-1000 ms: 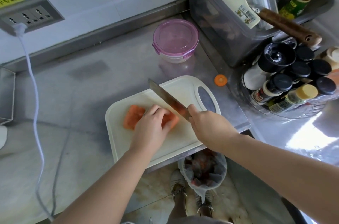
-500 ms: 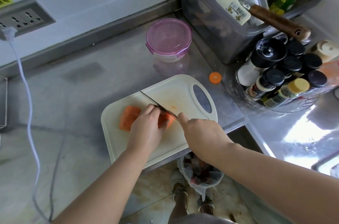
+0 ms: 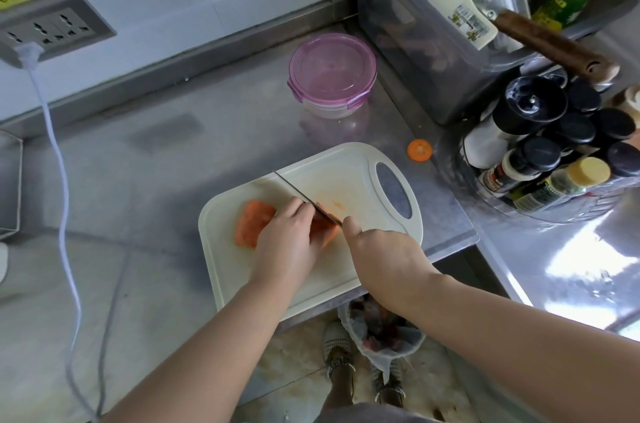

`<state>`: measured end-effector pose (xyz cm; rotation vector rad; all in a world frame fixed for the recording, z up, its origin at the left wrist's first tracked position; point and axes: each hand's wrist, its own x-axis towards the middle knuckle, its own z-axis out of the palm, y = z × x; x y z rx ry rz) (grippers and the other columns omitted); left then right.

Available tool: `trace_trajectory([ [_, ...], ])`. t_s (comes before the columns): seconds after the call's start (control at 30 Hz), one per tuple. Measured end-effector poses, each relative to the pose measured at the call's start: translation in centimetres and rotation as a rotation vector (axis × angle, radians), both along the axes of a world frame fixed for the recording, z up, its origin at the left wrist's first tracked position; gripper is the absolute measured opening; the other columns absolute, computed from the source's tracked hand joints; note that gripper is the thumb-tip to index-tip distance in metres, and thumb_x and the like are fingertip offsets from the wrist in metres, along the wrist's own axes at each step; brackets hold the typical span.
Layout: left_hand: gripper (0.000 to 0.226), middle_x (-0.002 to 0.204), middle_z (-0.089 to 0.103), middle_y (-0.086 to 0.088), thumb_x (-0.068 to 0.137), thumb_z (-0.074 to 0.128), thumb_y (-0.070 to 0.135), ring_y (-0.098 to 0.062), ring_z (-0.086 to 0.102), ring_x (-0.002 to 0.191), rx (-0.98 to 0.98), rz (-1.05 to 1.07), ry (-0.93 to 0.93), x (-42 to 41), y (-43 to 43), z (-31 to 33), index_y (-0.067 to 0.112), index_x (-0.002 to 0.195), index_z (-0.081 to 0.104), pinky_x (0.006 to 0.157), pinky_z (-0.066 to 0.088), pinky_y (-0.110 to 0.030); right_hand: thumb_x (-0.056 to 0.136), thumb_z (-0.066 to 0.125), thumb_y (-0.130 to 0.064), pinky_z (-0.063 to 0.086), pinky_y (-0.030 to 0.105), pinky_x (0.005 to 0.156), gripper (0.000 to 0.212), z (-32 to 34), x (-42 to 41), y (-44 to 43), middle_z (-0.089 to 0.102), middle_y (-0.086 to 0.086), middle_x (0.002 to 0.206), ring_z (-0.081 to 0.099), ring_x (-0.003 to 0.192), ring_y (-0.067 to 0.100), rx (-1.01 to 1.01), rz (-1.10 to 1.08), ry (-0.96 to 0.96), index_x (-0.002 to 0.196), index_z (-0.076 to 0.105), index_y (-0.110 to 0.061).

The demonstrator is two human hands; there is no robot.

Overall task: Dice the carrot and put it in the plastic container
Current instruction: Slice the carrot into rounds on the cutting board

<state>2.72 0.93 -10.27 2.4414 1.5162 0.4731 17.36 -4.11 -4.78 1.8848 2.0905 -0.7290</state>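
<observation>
Mostly steel counter (image 3: 207, 152), carrot (image 3: 254, 223), perhaps tiled floor (image 3: 298, 353).

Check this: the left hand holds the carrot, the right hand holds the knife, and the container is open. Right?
No. The head view shows the container closed. The left hand does hold the carrot and the right hand the knife.
</observation>
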Motion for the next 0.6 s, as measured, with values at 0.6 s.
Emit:
trace_trajectory([
  [0.6, 0.020, 0.100, 0.060, 0.006, 0.082, 0.071, 0.027, -0.017, 0.062, 0.083, -0.213, 0.078, -0.117, -0.5, -0.4, 0.6, 0.014, 0.097, 0.067, 0.073, 0.051, -0.035, 0.098, 0.035, -0.001, 0.026, 0.023, 0.045, 0.027, -0.6, 1.4, 0.4, 0.041, 0.007, 0.093, 0.027, 0.052, 0.012, -0.026, -0.224, 0.108, 0.123, 0.042, -0.004],
])
